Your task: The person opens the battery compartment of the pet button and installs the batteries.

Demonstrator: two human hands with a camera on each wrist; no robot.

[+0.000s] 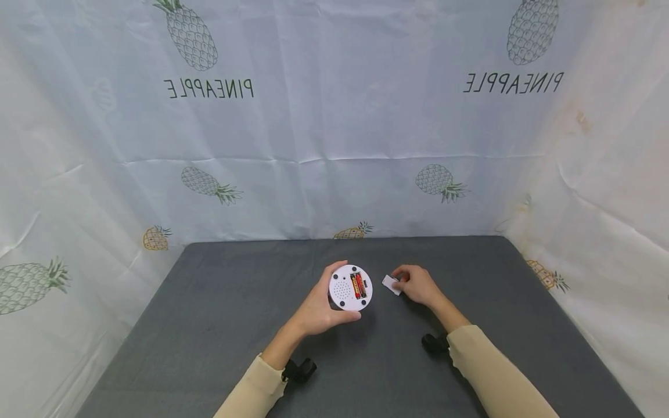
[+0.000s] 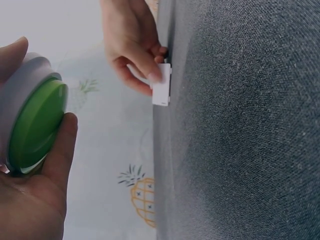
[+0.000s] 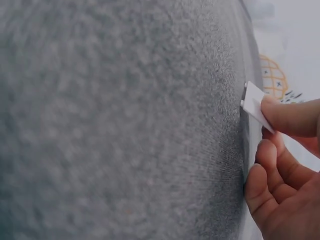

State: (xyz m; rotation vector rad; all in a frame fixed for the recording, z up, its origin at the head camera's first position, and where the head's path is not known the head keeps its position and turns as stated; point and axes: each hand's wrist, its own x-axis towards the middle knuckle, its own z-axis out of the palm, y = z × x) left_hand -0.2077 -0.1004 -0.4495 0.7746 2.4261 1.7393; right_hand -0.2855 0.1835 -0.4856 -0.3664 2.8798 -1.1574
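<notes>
My left hand grips a round white device by its edge, its underside turned up toward the head camera. Two red and black batteries lie side by side in its uncovered compartment, near several dark round feet and a patch of small holes. The left wrist view shows the device's other face, a green dome. My right hand pinches a small white battery cover between thumb and fingers, just right of the device. Small tabs show along the edge of the cover in the right wrist view.
A dark grey cloth-covered table spreads beneath both hands. White curtains with pineapple prints hang behind it and at both sides. Black straps with small camera mounts sit on both wrists, below beige sleeves.
</notes>
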